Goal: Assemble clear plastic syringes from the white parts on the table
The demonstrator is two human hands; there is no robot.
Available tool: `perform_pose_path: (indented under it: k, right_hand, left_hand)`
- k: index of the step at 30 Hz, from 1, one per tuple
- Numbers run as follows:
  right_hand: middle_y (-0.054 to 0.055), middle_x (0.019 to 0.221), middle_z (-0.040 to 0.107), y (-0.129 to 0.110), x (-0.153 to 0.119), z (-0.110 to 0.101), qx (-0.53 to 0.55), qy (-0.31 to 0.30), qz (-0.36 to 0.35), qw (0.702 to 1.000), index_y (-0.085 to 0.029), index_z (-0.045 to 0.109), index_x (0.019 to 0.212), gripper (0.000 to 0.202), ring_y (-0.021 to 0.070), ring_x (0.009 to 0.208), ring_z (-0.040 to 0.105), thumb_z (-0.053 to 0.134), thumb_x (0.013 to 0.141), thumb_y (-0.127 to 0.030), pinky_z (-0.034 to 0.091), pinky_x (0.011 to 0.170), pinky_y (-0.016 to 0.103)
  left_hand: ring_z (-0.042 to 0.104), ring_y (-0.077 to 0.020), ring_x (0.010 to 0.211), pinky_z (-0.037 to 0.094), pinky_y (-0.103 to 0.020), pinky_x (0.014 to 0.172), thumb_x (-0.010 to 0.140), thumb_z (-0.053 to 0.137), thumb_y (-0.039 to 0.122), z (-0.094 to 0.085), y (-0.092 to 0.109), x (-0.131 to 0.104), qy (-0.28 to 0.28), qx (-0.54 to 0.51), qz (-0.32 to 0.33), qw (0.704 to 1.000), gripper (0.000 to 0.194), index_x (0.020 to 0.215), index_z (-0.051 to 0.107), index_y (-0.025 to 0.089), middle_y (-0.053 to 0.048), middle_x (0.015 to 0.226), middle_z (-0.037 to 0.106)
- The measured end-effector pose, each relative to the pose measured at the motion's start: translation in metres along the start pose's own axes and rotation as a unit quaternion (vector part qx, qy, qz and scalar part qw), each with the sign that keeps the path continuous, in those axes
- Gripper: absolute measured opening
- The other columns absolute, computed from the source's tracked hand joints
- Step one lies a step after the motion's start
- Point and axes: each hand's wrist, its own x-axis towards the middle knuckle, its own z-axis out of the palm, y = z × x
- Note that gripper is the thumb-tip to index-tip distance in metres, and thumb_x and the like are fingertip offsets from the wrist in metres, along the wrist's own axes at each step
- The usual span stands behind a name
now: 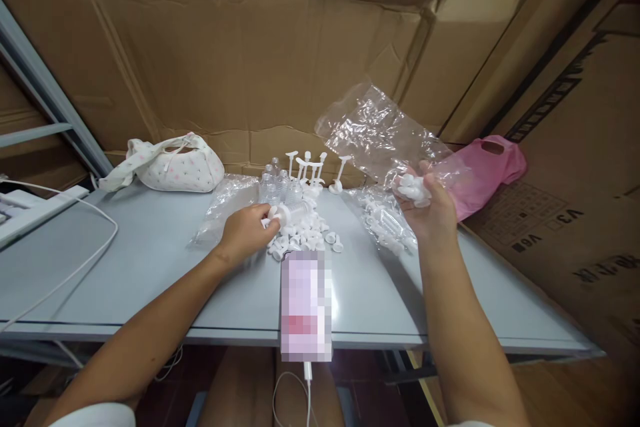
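Note:
My left hand (249, 233) is closed on a small clear bottle (299, 211) with a white top, held on its side over a pile of small white plastic caps (305, 235). Its fingertips are on the white end. My right hand (431, 203) is raised at the right, closed around the lower part of a clear plastic bag (380, 130). White plastic pieces (413, 189) bunch in that bag at my palm; their exact kind is unclear. Behind the pile stand several clear bottles (269, 185) and several white T-topped stems (315, 167).
Another clear bag (387, 220) with white parts lies right of the pile; a flat clear bag (223, 203) lies left. A blurred-out phone (305, 307) with a cable sits at the front edge. A white pouch (180, 165), pink bag (483, 173) and cardboard wall (240, 60) border the table (150, 260).

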Motion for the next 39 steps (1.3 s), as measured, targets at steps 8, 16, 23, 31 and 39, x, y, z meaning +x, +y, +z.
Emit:
perform_pose_path:
  k: [8, 16, 23, 31, 39]
  right_hand:
    - [-0.004, 0.095, 0.072, 0.005, -0.011, 0.011, -0.043, -0.038, 0.047, 0.997, -0.030, 0.063, 0.099, 0.039, 0.0135, 0.078, 0.070, 0.079, 0.064, -0.035, 0.058, 0.062, 0.022]
    - [-0.004, 0.094, 0.073, 0.008, -0.015, 0.015, -0.076, -0.077, 0.067, 0.992, -0.031, 0.064, 0.100, 0.037, 0.0154, 0.077, 0.071, 0.078, 0.065, -0.035, 0.059, 0.067, 0.025]
    - [-0.002, 0.097, 0.073, 0.007, -0.019, 0.019, -0.138, -0.110, 0.084, 0.981, -0.030, 0.063, 0.105, 0.038, 0.0161, 0.075, 0.071, 0.075, 0.070, -0.032, 0.056, 0.058, 0.023]
    - [0.002, 0.101, 0.072, 0.011, -0.025, 0.025, -0.196, -0.138, 0.094, 0.966, -0.029, 0.060, 0.111, 0.044, 0.0181, 0.075, 0.070, 0.075, 0.070, -0.035, 0.056, 0.060, 0.028]
    - [0.007, 0.109, 0.069, 0.011, -0.029, 0.023, -0.259, -0.246, 0.084, 0.930, -0.028, 0.059, 0.113, 0.049, 0.0247, 0.092, 0.068, 0.075, 0.070, -0.044, 0.055, 0.071, 0.035]
  left_hand:
    - [0.058, -0.0217, 0.068, 0.024, -0.028, 0.053, 0.082, 0.047, 0.044, 0.004, -0.006, 0.001, -0.046, 0.048, -0.010, 0.998, 0.027, 0.071, 0.058, 0.022, -0.004, 0.076, 0.066]
    - [0.060, -0.0229, 0.071, 0.030, -0.028, 0.055, 0.083, 0.048, 0.046, 0.005, -0.006, 0.000, -0.074, 0.089, -0.002, 0.993, 0.029, 0.081, 0.064, 0.021, -0.007, 0.080, 0.068]
    - [0.056, -0.0242, 0.086, 0.043, -0.035, 0.074, 0.086, 0.051, 0.035, 0.004, -0.006, -0.001, 0.120, 0.081, 0.103, 0.984, 0.020, 0.093, 0.063, 0.020, -0.007, 0.088, 0.065]
    - [0.057, -0.0204, 0.108, 0.047, -0.036, 0.093, 0.086, 0.055, 0.023, -0.003, 0.009, -0.010, 0.126, -0.258, 0.221, 0.932, 0.028, 0.114, 0.057, 0.021, -0.009, 0.114, 0.061]
    - [0.058, -0.0241, 0.110, 0.042, -0.042, 0.100, 0.078, 0.066, 0.038, -0.002, 0.006, 0.001, -0.011, -0.512, -0.072, 0.856, 0.040, 0.112, 0.057, 0.016, -0.011, 0.112, 0.063]
